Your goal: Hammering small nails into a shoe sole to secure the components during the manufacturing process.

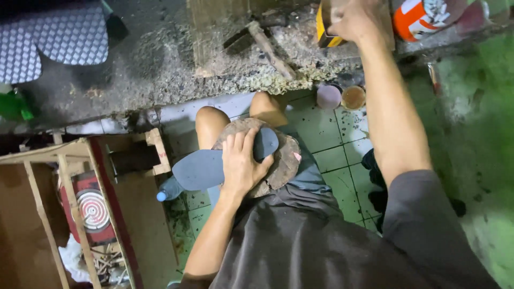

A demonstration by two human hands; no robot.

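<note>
Head-camera view of a seated person at work over a green tiled floor [326,144]. A dark grey shoe sole [206,166] lies flat across a worn, rounded block [281,160] resting on the lap. The left hand [242,163] presses down on the sole's middle, fingers [235,143] spread and laid flat, apparently to pin the thin, flexible piece to the block so it does not slide. The sole's broad end juts out to the left past the block, unsupported, and the narrow end rests on the block.

The right hand [356,20] reaches well forward to the rough, crusted bench [160,69], its fingers wrapped around a yellow and black can [323,27] at the far edge. Just beside the can stands an orange and white tin [423,17], and a hammer [267,43] lies at an angle nearer the middle of the bench.

Below the bench edge, two small round lids [340,97] sit on the tiles. A wooden frame [64,176] and a blue-capped bottle [168,190] stand at left.
</note>
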